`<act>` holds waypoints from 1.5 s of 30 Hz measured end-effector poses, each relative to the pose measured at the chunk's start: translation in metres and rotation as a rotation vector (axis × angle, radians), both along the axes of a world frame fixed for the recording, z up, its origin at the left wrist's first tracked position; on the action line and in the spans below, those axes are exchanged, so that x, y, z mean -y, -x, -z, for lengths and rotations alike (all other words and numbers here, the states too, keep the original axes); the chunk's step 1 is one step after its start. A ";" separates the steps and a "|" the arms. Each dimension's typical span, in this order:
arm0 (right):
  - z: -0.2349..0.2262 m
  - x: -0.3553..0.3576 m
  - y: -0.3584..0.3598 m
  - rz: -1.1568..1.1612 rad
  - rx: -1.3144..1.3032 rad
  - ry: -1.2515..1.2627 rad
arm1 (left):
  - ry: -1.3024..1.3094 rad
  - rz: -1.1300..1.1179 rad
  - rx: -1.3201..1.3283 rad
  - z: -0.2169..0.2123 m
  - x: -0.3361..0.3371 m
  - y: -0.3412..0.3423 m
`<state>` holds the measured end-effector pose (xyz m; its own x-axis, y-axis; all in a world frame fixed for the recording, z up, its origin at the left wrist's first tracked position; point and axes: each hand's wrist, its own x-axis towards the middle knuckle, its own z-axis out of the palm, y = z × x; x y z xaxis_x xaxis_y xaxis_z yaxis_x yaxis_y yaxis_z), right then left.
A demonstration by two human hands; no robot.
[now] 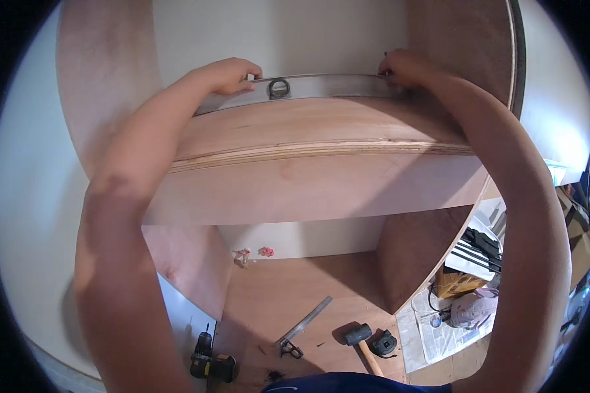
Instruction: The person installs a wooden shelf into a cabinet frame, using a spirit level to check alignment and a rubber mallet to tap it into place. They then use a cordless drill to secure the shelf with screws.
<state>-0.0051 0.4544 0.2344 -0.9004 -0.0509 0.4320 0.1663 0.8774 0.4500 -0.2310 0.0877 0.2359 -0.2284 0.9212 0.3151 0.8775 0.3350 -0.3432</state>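
Observation:
A long grey metal spirit level (328, 86) with a round dark-rimmed vial stands on edge across a plywood shelf (308, 124). My left hand (229, 75) pinches its upper edge, left of the vial, between thumb and fingers. Toward the other end, the curled fingers of my right hand (403, 69) close on the level. A small dark tip pokes up by those fingers; what it belongs to is too small to make out. Both arms reach forward around the shelf's layered front edge.
Plywood side panels flank the shelf. On the lower board (275, 278) lie a combination square (301, 327), a black-headed hammer (359, 335) and a tape measure (383, 342). A cordless drill (210, 360) is at the lower left. Right of the cabinet sits a cardboard box (457, 283).

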 end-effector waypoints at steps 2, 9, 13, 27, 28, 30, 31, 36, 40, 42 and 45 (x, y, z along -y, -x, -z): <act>0.003 -0.004 -0.001 -0.013 -0.023 0.003 | -0.010 -0.008 0.002 0.002 -0.002 0.002; 0.007 0.014 -0.004 0.000 -0.019 0.021 | 0.010 -0.100 0.027 0.002 0.004 0.009; -0.004 -0.003 -0.001 -0.019 -0.118 0.202 | -0.074 -0.119 0.144 -0.014 0.013 -0.009; -0.047 -0.050 -0.060 -0.234 -0.286 0.239 | 0.058 -0.328 -0.008 -0.068 0.057 -0.055; -0.042 -0.050 -0.063 -0.244 -0.288 0.284 | 0.080 -0.345 -0.029 -0.066 0.058 -0.055; -0.043 -0.041 -0.065 -0.123 -0.229 0.729 | 0.076 -0.358 -0.039 -0.061 0.064 -0.053; -0.042 -0.036 -0.067 -0.097 -0.204 0.722 | 0.074 -0.364 -0.044 -0.059 0.067 -0.053; -0.026 0.001 -0.098 -0.099 -0.090 0.349 | 0.046 -0.378 -0.027 -0.055 0.079 -0.065; -0.016 0.009 -0.112 -0.067 -0.130 0.285 | 0.063 -0.386 -0.047 -0.050 0.093 -0.070; -0.017 0.004 -0.119 -0.053 -0.162 0.222 | -0.005 -0.324 0.019 -0.048 0.098 -0.067; -0.021 0.001 -0.126 -0.101 -0.133 0.193 | -0.007 -0.266 0.024 -0.044 0.104 -0.057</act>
